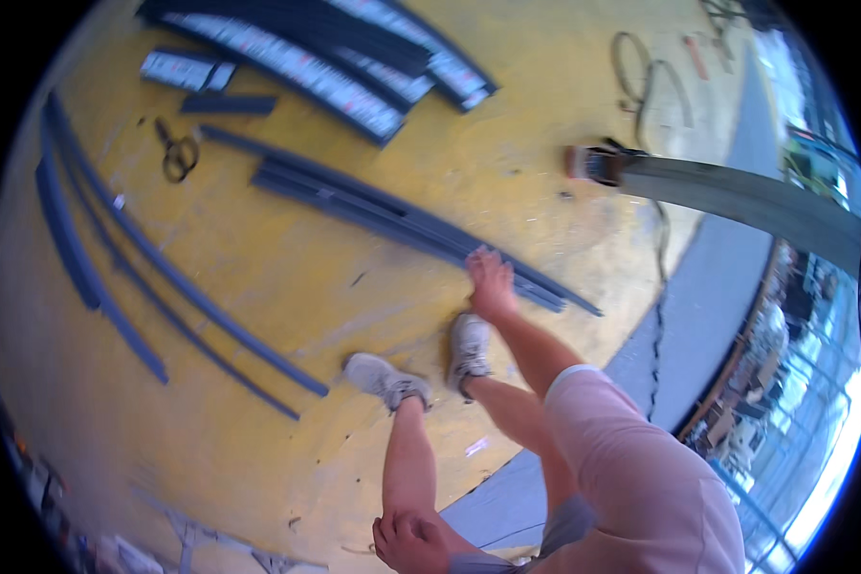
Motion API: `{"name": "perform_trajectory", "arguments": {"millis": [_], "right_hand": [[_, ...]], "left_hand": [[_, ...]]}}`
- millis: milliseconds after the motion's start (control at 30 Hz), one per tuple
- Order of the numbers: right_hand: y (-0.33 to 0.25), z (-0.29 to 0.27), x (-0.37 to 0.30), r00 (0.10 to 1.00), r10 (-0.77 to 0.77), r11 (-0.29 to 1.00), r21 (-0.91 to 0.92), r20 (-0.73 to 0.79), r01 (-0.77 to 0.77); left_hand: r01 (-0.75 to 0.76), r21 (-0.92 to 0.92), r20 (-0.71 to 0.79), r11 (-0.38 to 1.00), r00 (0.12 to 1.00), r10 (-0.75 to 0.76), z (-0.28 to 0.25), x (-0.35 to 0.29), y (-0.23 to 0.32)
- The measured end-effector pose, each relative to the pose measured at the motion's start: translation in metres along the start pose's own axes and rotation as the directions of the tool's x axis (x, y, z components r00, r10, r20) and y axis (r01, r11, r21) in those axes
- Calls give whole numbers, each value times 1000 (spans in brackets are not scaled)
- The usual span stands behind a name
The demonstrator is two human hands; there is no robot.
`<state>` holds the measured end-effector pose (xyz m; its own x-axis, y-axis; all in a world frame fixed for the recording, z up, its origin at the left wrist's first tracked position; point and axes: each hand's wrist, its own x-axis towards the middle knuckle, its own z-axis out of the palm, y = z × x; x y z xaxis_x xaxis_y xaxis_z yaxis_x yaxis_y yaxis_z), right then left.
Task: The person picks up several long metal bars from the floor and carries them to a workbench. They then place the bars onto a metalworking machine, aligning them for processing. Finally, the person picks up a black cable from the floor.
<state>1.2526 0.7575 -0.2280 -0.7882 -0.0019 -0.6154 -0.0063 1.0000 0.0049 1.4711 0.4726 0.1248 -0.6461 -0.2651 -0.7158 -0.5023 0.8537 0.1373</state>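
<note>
My right hand (pixel 491 284) reaches down over the near right part of a bundle of long grey profile strips (pixel 354 203) on the floor. Its fingers are stretched out and seem to touch the strips, without closing round them; slight blur hides the exact contact. My left hand (pixel 407 538) rests over my bent left knee at the lower edge, away from the strips. The fingers lie loosely bent there, partly in view, with nothing in them. Both of my shoes (pixel 471 346) stand on the yellow floor just in front of the bundle.
More long grey strips (pixel 177 277) lie on the left. Black-handled scissors (pixel 177 156) lie near a short dark piece (pixel 228 103). Farther off are stacked dark panels with printed labels (pixel 297 72). A grey post (pixel 746 196) and a dark cable (pixel 658 316) are on the right.
</note>
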Motion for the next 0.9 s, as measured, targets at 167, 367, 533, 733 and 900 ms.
{"name": "perform_trajectory", "arguments": {"millis": [167,367,533,733,900], "right_hand": [[-19,-40,-218,893,-160,980,-39,421,194],[-41,-220,-270,699,-332,909,413,633,58],[-14,-312,-362,873,-284,563,806,397,-183],[102,-297,-463,980,-3,630,762,200,-153],[201,-235,-518,928,208,615,696,311,-371]], "left_hand": [[146,-98,42,984,989,-143,19,-19,21],[133,21,154,991,979,-135,1,-17,35],[-215,-296,327,931,893,310,32,11,-74],[-361,17,397,932,858,325,-125,58,-103],[-104,-690,-100,717,994,48,-248,90,-97]]}}
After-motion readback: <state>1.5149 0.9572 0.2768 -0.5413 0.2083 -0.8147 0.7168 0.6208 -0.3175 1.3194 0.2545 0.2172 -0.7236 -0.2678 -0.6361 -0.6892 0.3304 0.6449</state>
